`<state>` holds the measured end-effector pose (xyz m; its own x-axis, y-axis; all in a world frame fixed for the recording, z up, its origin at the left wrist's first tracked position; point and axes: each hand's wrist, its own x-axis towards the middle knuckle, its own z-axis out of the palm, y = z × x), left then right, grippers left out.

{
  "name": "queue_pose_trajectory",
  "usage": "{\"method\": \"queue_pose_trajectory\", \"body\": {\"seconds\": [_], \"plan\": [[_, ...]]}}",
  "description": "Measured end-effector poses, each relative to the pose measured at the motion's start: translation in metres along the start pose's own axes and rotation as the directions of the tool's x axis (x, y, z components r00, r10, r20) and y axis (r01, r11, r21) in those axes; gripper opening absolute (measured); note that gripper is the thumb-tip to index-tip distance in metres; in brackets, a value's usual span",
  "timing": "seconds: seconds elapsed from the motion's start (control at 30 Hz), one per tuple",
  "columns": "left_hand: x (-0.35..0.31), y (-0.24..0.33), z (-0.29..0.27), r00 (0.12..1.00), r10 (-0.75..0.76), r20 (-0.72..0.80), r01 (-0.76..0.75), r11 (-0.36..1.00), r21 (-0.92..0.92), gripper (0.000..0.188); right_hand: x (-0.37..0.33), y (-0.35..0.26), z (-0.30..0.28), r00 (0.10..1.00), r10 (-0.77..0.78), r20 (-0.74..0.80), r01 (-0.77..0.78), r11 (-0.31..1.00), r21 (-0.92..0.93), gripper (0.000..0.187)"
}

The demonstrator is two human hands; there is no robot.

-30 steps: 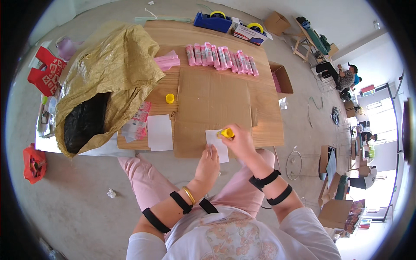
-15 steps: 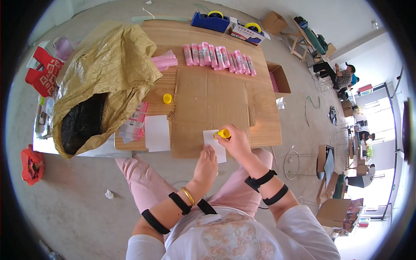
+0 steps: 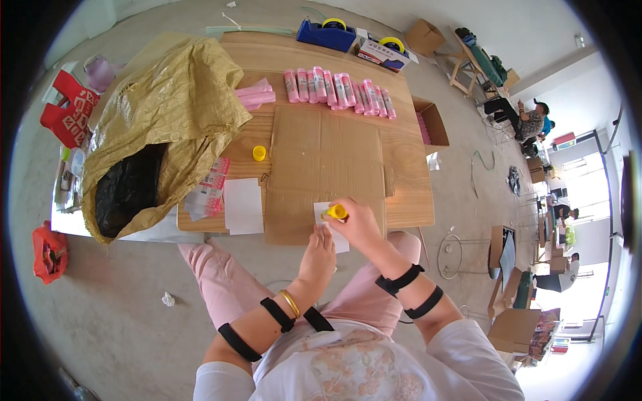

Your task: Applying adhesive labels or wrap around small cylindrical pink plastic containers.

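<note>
A narrow white sheet of paper [image 3: 341, 242] lies at the near edge of a flat brown cardboard sheet [image 3: 328, 150]. My right hand [image 3: 358, 224] is closed round a yellow glue stick [image 3: 337, 212], held tilted over the paper's upper part; its tip is hidden. Fingers stretched flat, my left hand [image 3: 318, 251] presses on the paper's left side. A round yellow cap [image 3: 259, 153] stands to the left of the cardboard. Below the cap lies a stack of white paper [image 3: 243, 207], beside several pink-and-white printed slips [image 3: 212, 190].
Pink rolls [image 3: 334, 88] line the wooden table [image 3: 411, 187] beyond the cardboard. A large yellow woven sack [image 3: 177, 100] covers the left side. A blue tape dispenser [image 3: 326, 35] and a box with tape [image 3: 382, 51] stand at the far edge. An open carton [image 3: 431, 123] is at right.
My right hand has shifted slightly left with the glue stick, which now sits a little lower over the paper. My left hand stays in place.
</note>
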<state>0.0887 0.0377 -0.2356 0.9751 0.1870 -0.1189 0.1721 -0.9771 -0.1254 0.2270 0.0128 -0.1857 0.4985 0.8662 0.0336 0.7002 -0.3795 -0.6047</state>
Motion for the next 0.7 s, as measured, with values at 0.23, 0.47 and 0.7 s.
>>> {"method": "queue_pose_trajectory", "body": {"seconds": [0.23, 0.47, 0.7], "plan": [[0.000, 0.001, 0.004, 1.000, -0.002, -0.015, 0.001, 1.000, -0.028, 0.048, 0.004, -0.009, 0.003, 0.998, -0.037, 0.047, 0.039, 0.999, -0.036, 0.023], [-0.001, 0.002, 0.006, 1.000, -0.010, -0.009, 0.010, 1.000, 0.001, 0.049, -0.002, -0.006, -0.002, 0.999, -0.010, 0.037, 0.012, 0.999, -0.040, 0.023], [-0.002, 0.000, 0.000, 1.000, 0.007, -0.004, -0.007, 1.000, -0.023, 0.050, 0.016, -0.009, 0.004, 0.999, -0.030, 0.042, 0.032, 0.998, -0.049, 0.025]]}}
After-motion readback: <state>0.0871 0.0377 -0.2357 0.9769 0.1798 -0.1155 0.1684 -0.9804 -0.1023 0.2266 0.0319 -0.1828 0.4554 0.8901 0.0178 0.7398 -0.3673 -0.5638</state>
